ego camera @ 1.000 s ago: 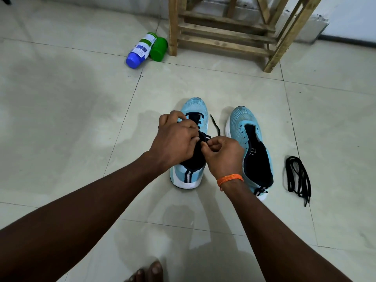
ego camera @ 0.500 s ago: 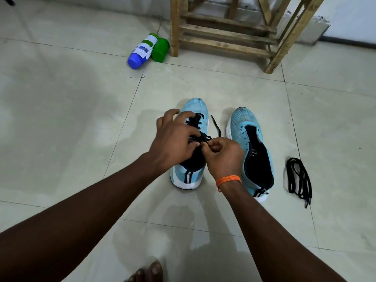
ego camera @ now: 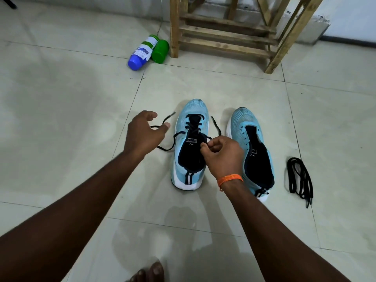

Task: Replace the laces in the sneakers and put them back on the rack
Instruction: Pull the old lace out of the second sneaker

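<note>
The right hand [ego camera: 221, 157] pinches the black lace [ego camera: 216, 125] between thumb and curled fingers, right at the top eyelets on the near side of the laced sneaker [ego camera: 195, 108], beside its dark tongue marked PUMA. From the pinch one free end of the lace runs up and away over the floor, in the gap between the two shoes. The lace criss-crosses the eyelets just beyond the grip, and its other end leaves the far side of the shoe, loops out across the tiled floor [ego camera: 61, 119] and passes under the left hand [ego camera: 142, 137]. That hand hovers well clear of the shoe with fingers spread and relaxed, gripping nothing; whether it touches the lace cannot be told. An orange wristband [ego camera: 230, 179] circles the right wrist just behind the grip. On the other side of the grip, just beside the right hand, stands the unlaced sneaker [ego camera: 244, 121], toe pointing away. Past it lies a bundled spare lace [ego camera: 300, 180], apart from both shoes. Far beyond the grip stands the wooden rack [ego camera: 223, 45], with a blue-capped bottle [ego camera: 142, 52] and a green cup [ego camera: 160, 50] lying at its leg. Bare toes [ego camera: 148, 273] show at the bottom edge.
</note>
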